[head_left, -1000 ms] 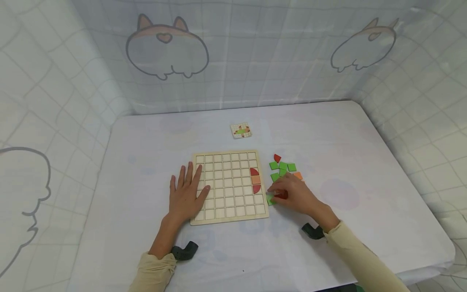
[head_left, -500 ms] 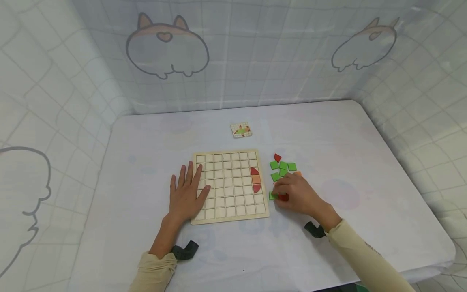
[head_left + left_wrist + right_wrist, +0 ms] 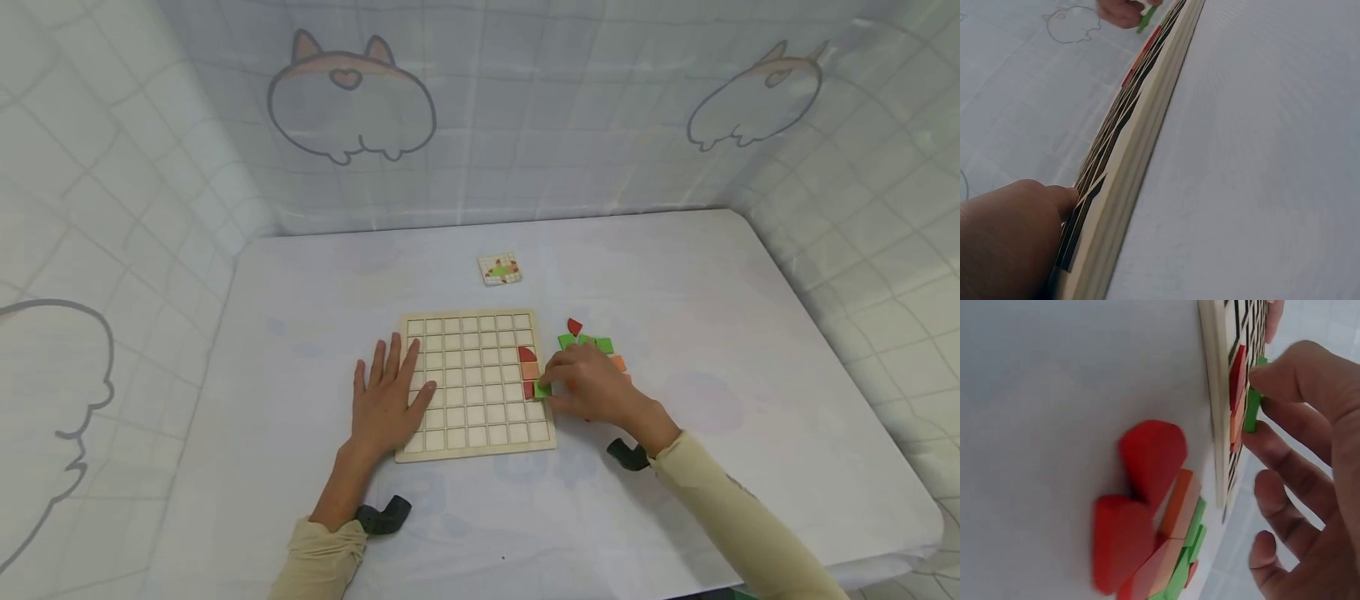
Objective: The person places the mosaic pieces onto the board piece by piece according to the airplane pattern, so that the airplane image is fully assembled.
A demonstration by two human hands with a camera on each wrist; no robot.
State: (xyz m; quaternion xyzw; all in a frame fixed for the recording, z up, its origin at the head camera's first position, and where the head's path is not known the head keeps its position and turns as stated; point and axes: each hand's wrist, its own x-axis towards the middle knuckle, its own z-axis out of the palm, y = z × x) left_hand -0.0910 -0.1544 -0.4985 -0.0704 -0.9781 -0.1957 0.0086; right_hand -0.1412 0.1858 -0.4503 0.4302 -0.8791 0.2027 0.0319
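While left hand (image 3: 386,408) lies spread on board (image 3: 480,453), right hand (image 3: 592,385), nearer, pinches green tile (image 3: 543,390) raised above its right edge, masking part of red piece (image 3: 528,390); bare cells (image 3: 475,375) lie leftward.

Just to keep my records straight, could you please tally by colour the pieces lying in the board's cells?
Red pieces: 2
Orange piece: 1
Total: 3, leaving out the green held in the right grip
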